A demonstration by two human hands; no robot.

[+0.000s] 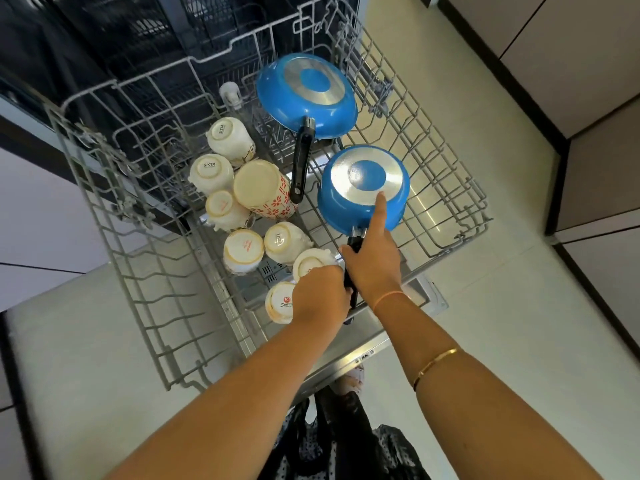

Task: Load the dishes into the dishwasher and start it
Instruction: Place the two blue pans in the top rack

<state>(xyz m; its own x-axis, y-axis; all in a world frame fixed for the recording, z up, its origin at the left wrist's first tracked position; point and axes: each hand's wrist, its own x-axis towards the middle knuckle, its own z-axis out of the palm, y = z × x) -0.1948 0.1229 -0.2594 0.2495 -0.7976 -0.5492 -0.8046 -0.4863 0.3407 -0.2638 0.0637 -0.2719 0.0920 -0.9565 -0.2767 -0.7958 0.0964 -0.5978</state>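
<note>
The grey wire rack (pixel 114 244) is pulled out over the open dishwasher door (pixel 86 341). A blue saucepan (pixel 360 187) lies upside down at the rack's right front. My right hand (pixel 374 261) grips its black handle (pixel 353 299), with the forefinger stretched onto the pan's bottom. My left hand (pixel 322 292) holds the same handle lower down, beside a white cup (pixel 278 303). A blue frying pan (pixel 306 95) lies upside down behind it, its black handle pointing toward me. Several white cups (pixel 211 173) and a flowered tumbler (pixel 263 188) stand upside down in the rack's middle.
The dark dishwasher opening (pixel 138 39) lies beyond the rack. Pale floor tiles (pixel 502 289) run to the right, bounded by cabinet fronts (pixel 588 81). The rack's left rows of tines (pixel 166 306) hold nothing. My dark patterned clothing (pixel 346 438) shows below.
</note>
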